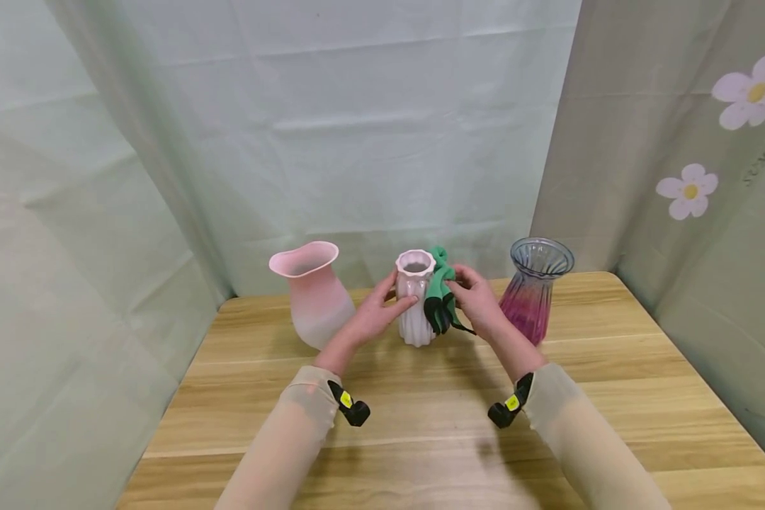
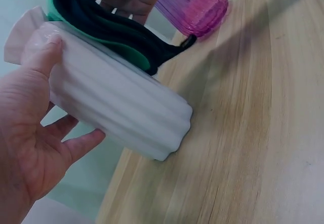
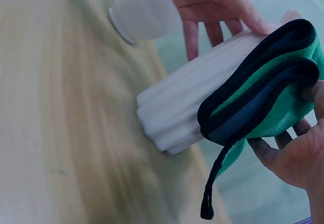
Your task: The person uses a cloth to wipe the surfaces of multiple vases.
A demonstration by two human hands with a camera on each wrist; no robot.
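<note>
Your left hand [image 1: 375, 312] wraps the ribbed vase [image 1: 415, 297], thumb up near the rim and fingers curled round its far side; the left wrist view shows the palm and fingers cupping the white fluted wall. The vase stands upright on the table [image 1: 421, 425], near the back edge, between the pink vase [image 1: 314, 292] on your left and the glass vase [image 1: 535, 287] on your right.

Your right hand [image 1: 478, 301] pinches a folded green cloth [image 1: 440, 301] with dark edging and presses it against the right side of the ribbed vase, from the rim down toward the middle. In the right wrist view the cloth [image 3: 263, 97] lies doubled over between your thumb and fingers, and a thin dark cord [image 3: 212, 183] hangs from it below the vase's base end.

The glass vase, clear at the top and purple lower down, stands just behind your right hand; whether they touch cannot be told. The pink vase sits just beside your left wrist. Green curtains [image 1: 357, 127] close in the table on three sides, the right one printed with flowers [image 1: 749, 91].
</note>
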